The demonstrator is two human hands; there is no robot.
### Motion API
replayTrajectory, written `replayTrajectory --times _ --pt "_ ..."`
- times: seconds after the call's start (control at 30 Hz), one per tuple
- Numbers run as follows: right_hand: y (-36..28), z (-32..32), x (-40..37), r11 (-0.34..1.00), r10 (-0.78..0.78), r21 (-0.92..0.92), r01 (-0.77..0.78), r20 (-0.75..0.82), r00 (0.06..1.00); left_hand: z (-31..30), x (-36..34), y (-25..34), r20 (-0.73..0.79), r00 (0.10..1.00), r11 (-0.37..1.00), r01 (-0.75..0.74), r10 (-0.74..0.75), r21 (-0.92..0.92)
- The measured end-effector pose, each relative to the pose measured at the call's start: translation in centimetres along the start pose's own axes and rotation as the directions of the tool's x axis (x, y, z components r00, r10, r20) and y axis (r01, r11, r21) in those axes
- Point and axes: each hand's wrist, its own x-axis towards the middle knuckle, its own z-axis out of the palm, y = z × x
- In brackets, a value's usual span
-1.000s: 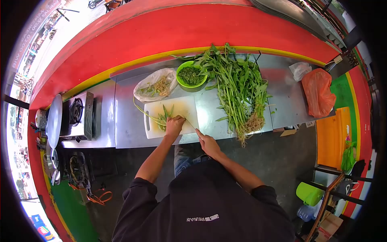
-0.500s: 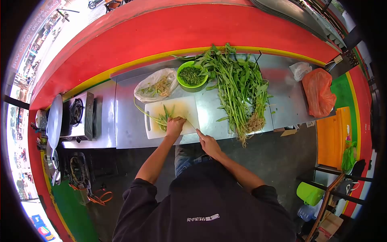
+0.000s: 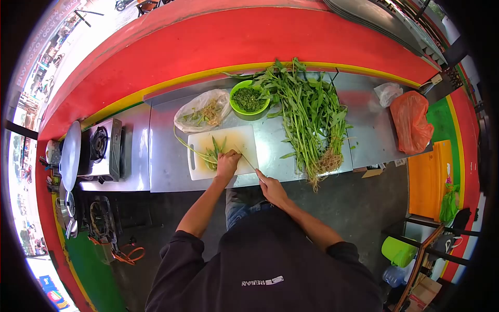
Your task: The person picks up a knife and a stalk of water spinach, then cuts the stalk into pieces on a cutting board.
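Observation:
My left hand (image 3: 227,163) presses a small bunch of green stalks (image 3: 209,152) onto a white cutting board (image 3: 241,139) on the steel counter. My right hand (image 3: 270,187) grips a knife (image 3: 246,159) whose blade points up and left toward the left hand's fingers. The stalks stretch left past the board's edge. A large pile of leafy greens with roots (image 3: 311,117) lies to the right of the board. Just behind the board sits a green bowl (image 3: 249,99) of chopped greens.
A clear plastic bag with scraps (image 3: 201,111) lies behind the board's left corner. At the counter's right end rest an orange bag (image 3: 410,120) and a white bag (image 3: 388,92). A gas stove (image 3: 101,146) stands at left, beside a round lid (image 3: 69,153).
The knife has lifted slightly and my right hand has drawn back a little. The left hand stays on the stalks. The view has shifted slightly.

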Motion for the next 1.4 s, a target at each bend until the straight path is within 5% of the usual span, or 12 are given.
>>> replayTrajectory --times 0.23,0.47,0.9,1.23,1.4 --pt "-0.1 0.0 0.6 0.996 -0.012 -0.085 0.012 0.002 1.0 0.0 0.1 -0.3 0.024 0.997 0.997 -0.071 0.071 0.006" --pt "-1.1 -0.6 0.4 0.997 0.028 0.064 -0.03 0.024 0.999 0.0 -0.1 -0.4 0.009 1.0 0.999 -0.014 0.015 -0.031" --pt "-0.7 -0.5 0.4 0.998 0.019 0.061 -0.021 0.029 0.999 0.6 -0.3 -0.5 -0.011 1.0 0.992 0.008 -0.009 -0.127" --pt "-0.8 -0.4 1.2 0.999 0.029 0.023 -0.029 0.007 1.0 -0.7 0.0 0.4 0.045 0.999 1.0 0.007 -0.006 -0.028" --pt "-0.8 -0.6 0.5 0.99 0.054 0.132 -0.058 0.031 0.998 0.1 -0.4 -0.5 0.017 0.999 0.985 0.046 -0.043 -0.169"
